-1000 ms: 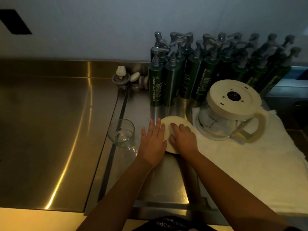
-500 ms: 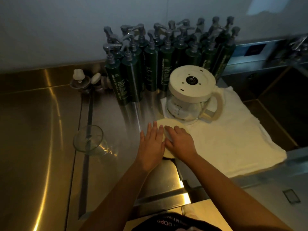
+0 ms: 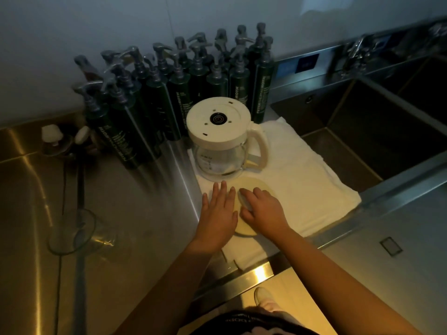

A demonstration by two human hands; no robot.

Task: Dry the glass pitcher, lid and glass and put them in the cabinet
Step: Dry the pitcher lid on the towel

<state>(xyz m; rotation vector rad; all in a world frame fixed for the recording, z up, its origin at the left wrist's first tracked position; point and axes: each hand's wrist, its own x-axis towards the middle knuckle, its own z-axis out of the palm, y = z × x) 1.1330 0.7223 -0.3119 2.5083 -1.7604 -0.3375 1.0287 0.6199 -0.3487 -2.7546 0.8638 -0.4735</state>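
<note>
A glass pitcher [image 3: 219,163] with a cream base and handle stands upside down on a white towel [image 3: 302,180]. In front of it a round cream lid [image 3: 254,187] lies flat on the towel's left part. My left hand [image 3: 219,213] rests flat on the lid's left edge, fingers spread. My right hand [image 3: 262,209] lies on top of the lid, fingers curled over it. A clear drinking glass [image 3: 72,232] stands on the steel counter far to the left, blurred.
Several dark green pump bottles [image 3: 169,93] crowd the wall behind the pitcher. Small stoppers [image 3: 52,136] sit at the back left. A deep steel sink [image 3: 377,131] opens to the right, with a tap [image 3: 355,52] behind it. The counter's front edge [image 3: 242,281] runs just below my wrists.
The view has swung right, bringing the sink in. Both hands stay on the lid, which now lies further onto the towel, nearer the pitcher.
</note>
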